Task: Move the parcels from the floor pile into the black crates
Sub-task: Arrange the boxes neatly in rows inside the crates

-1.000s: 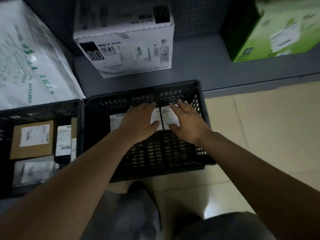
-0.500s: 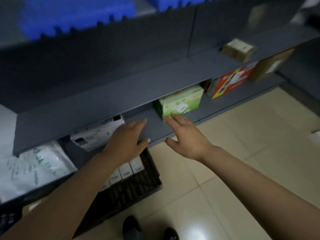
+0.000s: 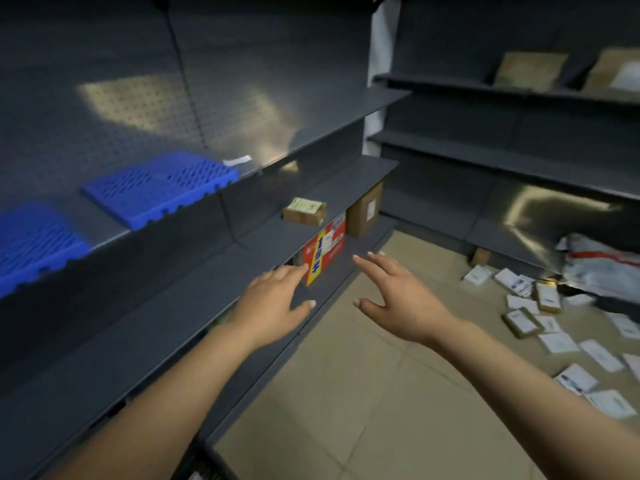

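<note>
Head view: at nine o'clock we see two blue perforated plastic pallets [image 3: 162, 187] on a dark grey metal shelf [image 3: 145, 327]. Our left hand [image 3: 273, 303] and right hand [image 3: 398, 299] reach forward, fingers spread, holding nothing. Small white-labelled parcels [image 3: 561, 341] lie scattered on the tiled floor [image 3: 346, 410] at three o'clock.

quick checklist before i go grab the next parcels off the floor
1. Left hand free: ok, fingers straight, holds nothing.
2. Right hand free: ok, fingers spread, holds nothing.
3. Parcels left on the floor: ok, many lie scattered to the right.
4. Path to them: ok, bare floor between hands and pile.
5. Crate room: cannot tell, no black crate shows clearly.
6. Shelf edge beside left hand: ok, hand is not touching it.
</note>
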